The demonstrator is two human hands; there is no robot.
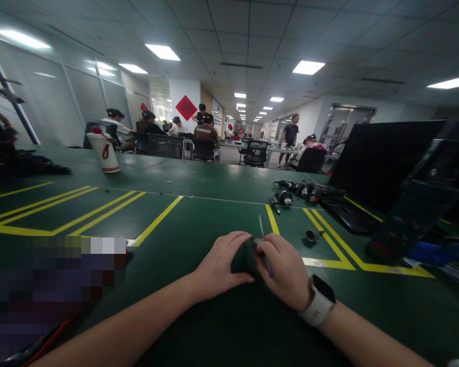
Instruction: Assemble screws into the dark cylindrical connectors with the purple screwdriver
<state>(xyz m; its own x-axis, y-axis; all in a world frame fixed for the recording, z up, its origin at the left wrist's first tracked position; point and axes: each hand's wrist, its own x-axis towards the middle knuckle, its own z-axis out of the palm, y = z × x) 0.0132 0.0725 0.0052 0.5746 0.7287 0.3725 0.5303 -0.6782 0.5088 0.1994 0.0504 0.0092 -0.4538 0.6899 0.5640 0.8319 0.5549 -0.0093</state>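
Both my hands rest on the green table (199, 214) near its front edge. My left hand (220, 265) is curled around a small dark object (245, 257) that I cannot identify. My right hand (285, 272), with a white watch (321, 300) on the wrist, is closed against the same dark object and pinches a thin tool (263, 239) whose metal tip points up and away. The two hands touch over the object.
Yellow lines mark the table. A small metal cylinder (312, 234) lies right of my hands, several dark parts (296, 192) farther back, a black laptop (371, 173) at right, a white cup (104, 152) at far left. People sit at desks in the background.
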